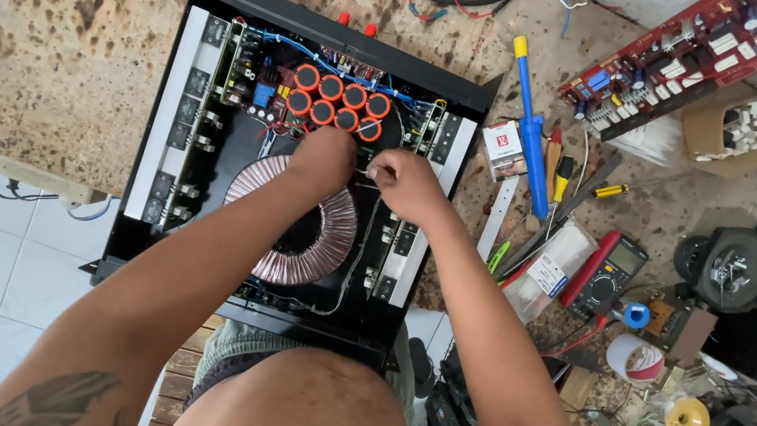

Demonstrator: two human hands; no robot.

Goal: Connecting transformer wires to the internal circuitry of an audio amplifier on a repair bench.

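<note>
A thin, pale wire or lead (367,172) is pinched between the two hands at the middle of an open black metal amplifier chassis (193,42), which lies on a mottled brown stone worktop (42,38). The wire is too small for its ends to be made out. The left hand (324,158) is seen from the back, curled downward over the wire's left end, its fingertips hidden, so the exact grip cannot be told. The right hand (404,182) is closed, with thumb and forefinger nipped onto the wire's right end. Directly under the hands a large copper-wound ring-shaped transformer (333,246) is seated, partly covered by the left forearm. Just beyond the hands a cluster of eight orange-rimmed cylindrical capacitors (339,102) is mounted in two rows. White strips with black components are fixed along both side walls of the chassis. To the right of the chassis a blue and yellow desoldering pump (531,131) is laid on the worktop, and near it a red-edged black multimeter (610,272). Further right, a long red circuit board (698,51) is placed at the top corner.
</note>
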